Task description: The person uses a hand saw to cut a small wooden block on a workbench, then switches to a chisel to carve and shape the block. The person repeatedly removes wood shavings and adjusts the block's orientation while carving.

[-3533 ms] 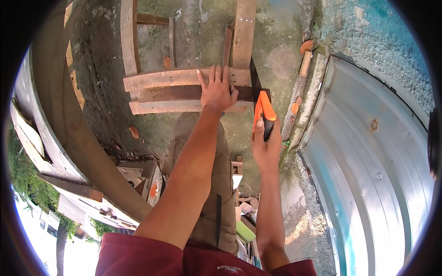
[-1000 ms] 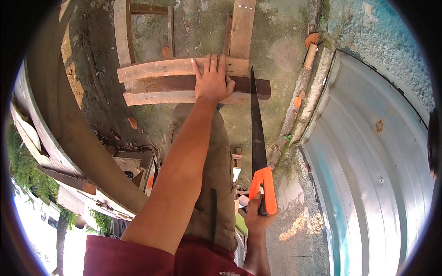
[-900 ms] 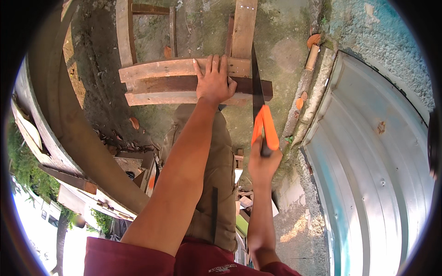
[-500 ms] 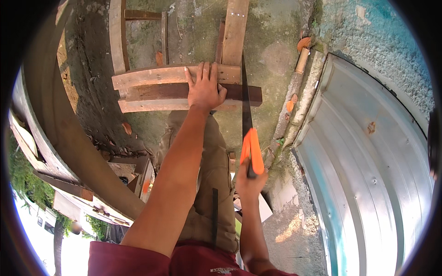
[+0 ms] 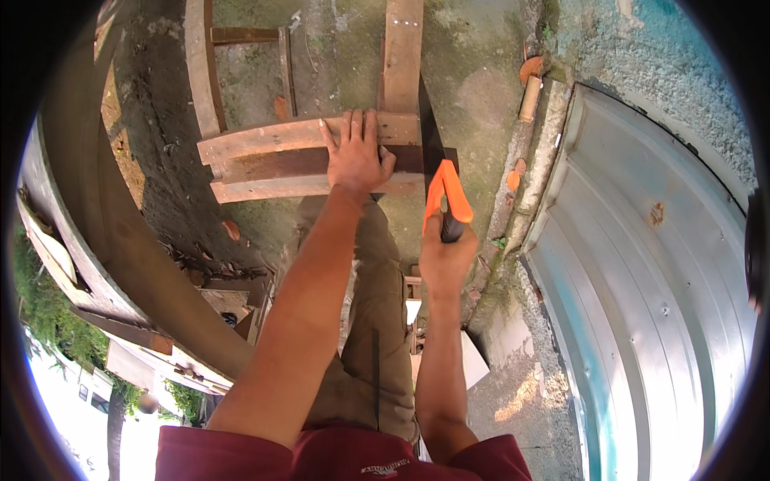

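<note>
My right hand [image 5: 446,255] is wrapped round the orange and black handle of a handsaw [image 5: 446,191]. Its dark blade runs away from me, crossing a dark brown wooden board [image 5: 281,164] close to that board's right end. My left hand [image 5: 354,156] lies on the boards with fingers spread, pressing down on the dark one and on a lighter plank [image 5: 265,136] just beyond it. These belong to or rest on a wooden frame with long side pieces [image 5: 403,60] reaching away from me. How deep the blade sits in the wood cannot be made out.
A ribbed metal sheet [image 5: 642,264] leans along the right beside a rough blue-painted wall [image 5: 642,48]. Mossy concrete floor [image 5: 473,88] lies under the frame, with dry leaves [image 5: 530,69] on it. A large curved wooden piece [image 5: 144,232] stands at the left.
My right hand has pushed the handsaw forward, away from me, so its handle is now close to the boards. The left hand keeps its place on the wood.
</note>
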Tool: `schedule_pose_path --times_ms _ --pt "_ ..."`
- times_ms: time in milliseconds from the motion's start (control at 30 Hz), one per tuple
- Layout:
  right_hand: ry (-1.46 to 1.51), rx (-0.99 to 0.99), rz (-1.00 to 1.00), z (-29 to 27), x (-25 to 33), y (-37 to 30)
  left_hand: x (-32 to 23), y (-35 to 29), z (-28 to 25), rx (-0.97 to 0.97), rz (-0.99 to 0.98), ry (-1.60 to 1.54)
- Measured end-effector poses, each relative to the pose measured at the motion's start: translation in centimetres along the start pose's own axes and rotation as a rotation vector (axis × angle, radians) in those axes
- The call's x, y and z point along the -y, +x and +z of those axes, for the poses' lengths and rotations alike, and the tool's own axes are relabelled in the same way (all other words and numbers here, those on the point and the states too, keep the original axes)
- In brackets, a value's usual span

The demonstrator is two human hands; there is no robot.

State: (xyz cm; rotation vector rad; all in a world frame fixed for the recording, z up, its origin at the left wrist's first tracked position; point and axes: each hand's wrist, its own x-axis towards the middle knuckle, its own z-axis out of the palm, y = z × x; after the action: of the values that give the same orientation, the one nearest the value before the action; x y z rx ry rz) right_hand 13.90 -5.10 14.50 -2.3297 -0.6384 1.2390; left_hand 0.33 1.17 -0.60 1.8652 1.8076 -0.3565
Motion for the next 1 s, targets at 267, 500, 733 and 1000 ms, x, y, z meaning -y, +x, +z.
schedule_pose_path --times_ms 267,500,733,1000 --pt "-0.204 0.051 -0.034 -10.8 -0.9 -14.9 0.0 -0.8 0.7 0.016 -0.022 -0.02" --pt "-0.144 0.083 0.016 -1.7 -2.3 -3.3 0.1 -0.6 1.0 -0.003 -0.006 -0.007" --pt "-0.246 0.087 -0.104 -7.5 -4.3 -10.6 -0.4 -0.8 0.5 0.015 -0.012 -0.041" --pt "-0.144 0.018 -0.138 -8.0 -4.4 -12.3 0.2 -0.7 1.1 -0.017 -0.022 -0.003"
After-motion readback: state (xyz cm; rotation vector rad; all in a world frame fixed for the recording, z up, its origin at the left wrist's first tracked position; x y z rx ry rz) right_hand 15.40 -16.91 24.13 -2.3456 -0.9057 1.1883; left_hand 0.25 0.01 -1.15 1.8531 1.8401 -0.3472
